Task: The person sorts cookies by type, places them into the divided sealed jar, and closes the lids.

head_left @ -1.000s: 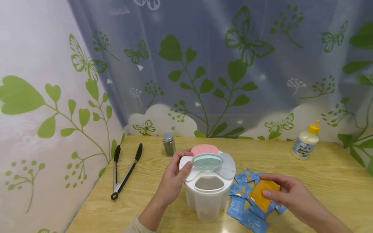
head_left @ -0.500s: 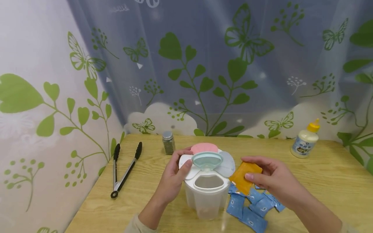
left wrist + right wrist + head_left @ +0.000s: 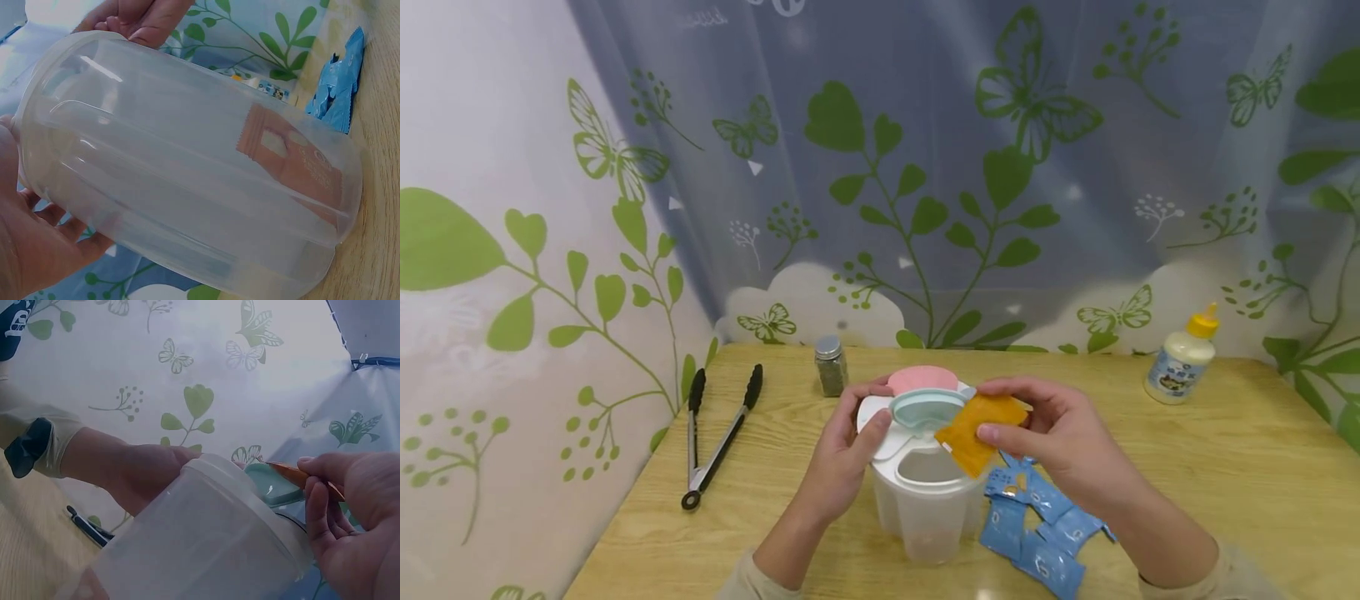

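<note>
A translucent white storage container (image 3: 928, 525) stands on the table, its lid divided into coloured flaps. The mint-green flap (image 3: 925, 410) is raised, and an opening shows at the front of the lid. My left hand (image 3: 842, 467) grips the container's top from the left, thumb over the white flap. Between thumb and fingers my right hand (image 3: 1063, 433) pinches an orange sachet (image 3: 962, 446) at the opening's right edge. Through the wall, in the left wrist view, a reddish-brown sachet (image 3: 294, 159) is visible inside near the bottom. A pink flap (image 3: 925, 381) lies at the lid's back.
Several blue sachets (image 3: 1048, 562) lie in a pile right of the container. Metal tongs with black tips (image 3: 722, 454) lie spread at the left. A small spice jar (image 3: 831, 371) stands behind, and a yellow-capped squeeze bottle (image 3: 1178, 371) stands at the back right.
My right hand has carried the orange sachet leftward and up, from over the blue pile to the container's opening. The left hand has kept its grip on the container.
</note>
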Demonstrator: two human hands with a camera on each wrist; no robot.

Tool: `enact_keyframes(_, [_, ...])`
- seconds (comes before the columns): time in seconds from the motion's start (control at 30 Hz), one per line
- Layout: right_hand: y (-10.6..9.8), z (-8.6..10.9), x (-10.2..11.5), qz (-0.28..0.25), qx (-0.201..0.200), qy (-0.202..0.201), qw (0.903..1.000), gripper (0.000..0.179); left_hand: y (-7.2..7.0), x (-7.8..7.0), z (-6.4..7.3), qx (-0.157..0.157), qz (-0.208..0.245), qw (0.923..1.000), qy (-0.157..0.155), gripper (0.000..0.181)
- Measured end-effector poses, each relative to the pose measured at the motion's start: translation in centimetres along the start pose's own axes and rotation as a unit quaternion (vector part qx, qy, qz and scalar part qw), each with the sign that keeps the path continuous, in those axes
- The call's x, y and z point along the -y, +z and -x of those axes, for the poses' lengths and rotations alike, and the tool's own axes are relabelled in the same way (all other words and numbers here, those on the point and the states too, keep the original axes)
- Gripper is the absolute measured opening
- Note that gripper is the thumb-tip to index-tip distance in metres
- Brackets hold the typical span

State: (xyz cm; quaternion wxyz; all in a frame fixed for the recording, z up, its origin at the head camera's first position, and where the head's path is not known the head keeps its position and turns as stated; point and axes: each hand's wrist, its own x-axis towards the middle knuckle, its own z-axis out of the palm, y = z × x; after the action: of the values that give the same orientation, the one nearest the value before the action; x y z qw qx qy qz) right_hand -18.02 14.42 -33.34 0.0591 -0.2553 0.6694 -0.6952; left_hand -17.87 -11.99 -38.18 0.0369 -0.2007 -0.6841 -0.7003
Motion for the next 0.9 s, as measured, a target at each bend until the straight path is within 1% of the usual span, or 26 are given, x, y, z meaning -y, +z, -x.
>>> enact_keyframes(0.07, [0.4, -0.1, 0.1, -0.001, -0.008, 0.001, 1.0, 0.035, 0.0, -0.1, 0.0, 0.001, 0.002, 1.0, 0.002, 0.031])
enact_keyframes(0.17, [1.0, 0.0, 0.2, 0.014, -0.026, -0.006, 0.9996, 0.036, -0.1, -0.1, 0.0, 0.002, 0.004, 1.0, 0.005, 0.031])
enact_keyframes(0.37, [2.1, 0.3, 0.3, 0.061, -0.049, -0.04, 0.9961, 0.037, -0.2, -0.1, 0.1, 0.0, 0.002, 1.0, 0.0, 0.03])
enact_keyframes(0.43, [2.4, 0.3, 0.3, 0.072, -0.055, -0.049, 0.9946, 0.036, -0.2, 0.0, 0.1, 0.0, 0.0, 1.0, 0.001, 0.03])
enact_keyframes(0.6, [3.0, 0.3, 0.5, 0.082, -0.076, -0.068, 0.9914, 0.028, -0.2, 0.0, 0.1, -0.002, 0.004, 1.0, 0.004, 0.03])
enact_keyframes(0.7, [3.1, 0.2, 0.6, 0.091, -0.073, -0.084, 0.9896, 0.025, -0.2, 0.0, 0.1, -0.002, 0.008, 1.0, 0.002, 0.031])
enact_keyframes(0.77, [3.0, 0.3, 0.6, 0.101, -0.07, -0.079, 0.9893, 0.025, -0.1, -0.1, 0.1, 0.0, 0.01, 1.0, 0.0, 0.031])
enact_keyframes(0.9, [2.8, 0.4, 0.9, 0.115, -0.063, -0.043, 0.9905, 0.024, -0.1, -0.2, 0.1, 0.001, 0.01, 0.9999, -0.004, 0.031])
